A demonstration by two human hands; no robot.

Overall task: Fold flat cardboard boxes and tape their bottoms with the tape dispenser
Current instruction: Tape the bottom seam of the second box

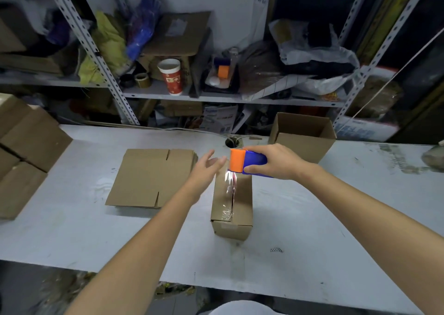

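A small folded cardboard box (241,204) stands on the white table (72,230) with its closed flaps up. A strip of clear tape (229,194) runs along its seam from the near edge to the far edge. My right hand (276,160) grips the blue and orange tape dispenser (247,163) at the box's far end, orange end toward the tape. My left hand (207,168) hovers open just left of the dispenser, fingers spread, blurred. A stack of flat cardboard boxes (149,177) lies to the left.
An open folded box (302,141) stands at the back right of the table. More cardboard boxes (24,146) are piled at the left edge. A cable hole (232,142) sits behind the dispenser. Metal shelves (228,95) with clutter and a red paper cup (171,76) rise behind the table.
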